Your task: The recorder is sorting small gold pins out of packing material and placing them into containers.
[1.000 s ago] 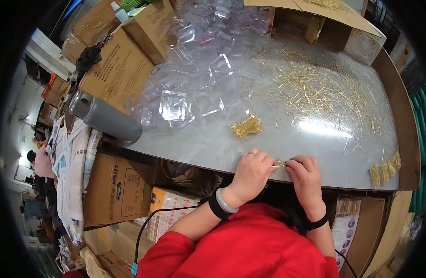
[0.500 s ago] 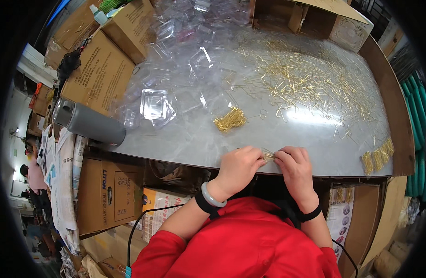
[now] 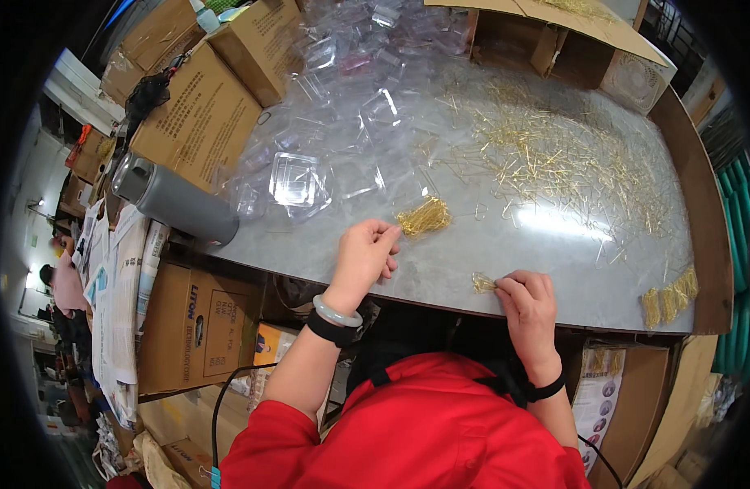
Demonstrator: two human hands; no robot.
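My right hand (image 3: 528, 303) is at the table's front edge. Its thumb and fingers pinch a small bunch of gold wire hooks (image 3: 483, 283), whose ends stick out to the left over the grey tabletop. My left hand (image 3: 365, 262) is farther left, with thumb and forefinger together and the other fingers curled in. Its fingertips are beside a dense pile of gold hooks (image 3: 424, 217); whether anything thin is between them I cannot make out. A bracelet and a black band are on my left wrist, a black band on the right.
Loose gold hooks (image 3: 566, 159) are strewn across the table's back right. Sorted bundles (image 3: 670, 298) lie at the right corner. Clear plastic boxes (image 3: 300, 181) cover the back left, near a grey bottle (image 3: 179, 204). Cardboard boxes (image 3: 197, 122) and a small fan (image 3: 633, 81) border the table.
My hands have come apart from where they met at the table edge. The left has moved left to beside the pile; the right keeps the bunch of hooks. The view has shifted slightly.
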